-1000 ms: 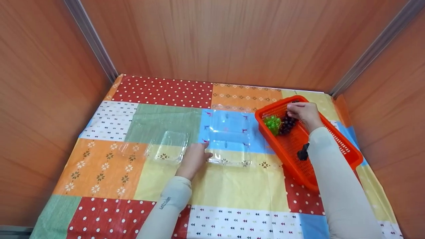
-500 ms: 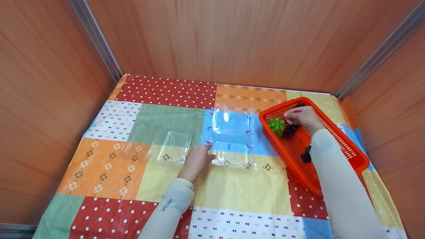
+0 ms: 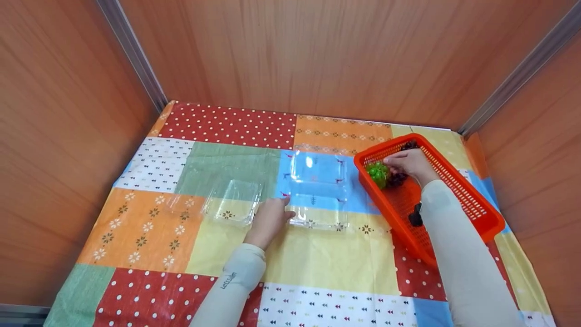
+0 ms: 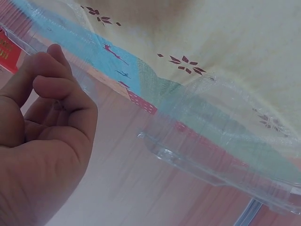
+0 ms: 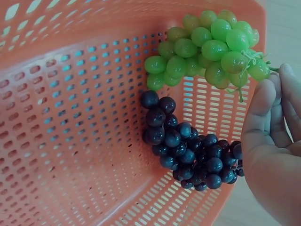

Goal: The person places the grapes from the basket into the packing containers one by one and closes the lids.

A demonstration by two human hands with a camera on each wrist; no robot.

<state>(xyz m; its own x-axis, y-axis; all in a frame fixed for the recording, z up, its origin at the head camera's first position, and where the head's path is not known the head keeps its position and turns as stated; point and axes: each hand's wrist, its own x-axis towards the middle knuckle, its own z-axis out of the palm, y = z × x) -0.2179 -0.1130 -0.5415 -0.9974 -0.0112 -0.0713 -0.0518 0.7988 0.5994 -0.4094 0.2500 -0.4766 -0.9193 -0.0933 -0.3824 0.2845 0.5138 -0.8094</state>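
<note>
In the right wrist view, my right hand (image 5: 270, 120) pinches the stem of a bunch of green grapes (image 5: 214, 52) between thumb and forefinger. A bunch of dark purple grapes (image 5: 188, 150) lies beside it in the orange-red plastic basket (image 3: 388, 206). My left hand (image 3: 268, 220) is at the near left corner of a clear plastic container (image 3: 317, 175), its curled fingers and thumb (image 4: 51, 103) at the rim. How firmly it grips there is hard to see. To the left of this hand sits another clear container (image 3: 238, 202).
Further dark grapes (image 3: 410, 145) lie at the basket's far end, partly behind the right hand. A patchwork cloth (image 3: 327, 259) covers the table. Wood-grain panels (image 3: 308, 54) enclose the back and both sides. A black piece (image 3: 415, 215) sits at the right wrist.
My right hand has moved slightly left and down from above the dark grapes to the green bunch and now pinches its stem. The left hand stays at the container's corner.
</note>
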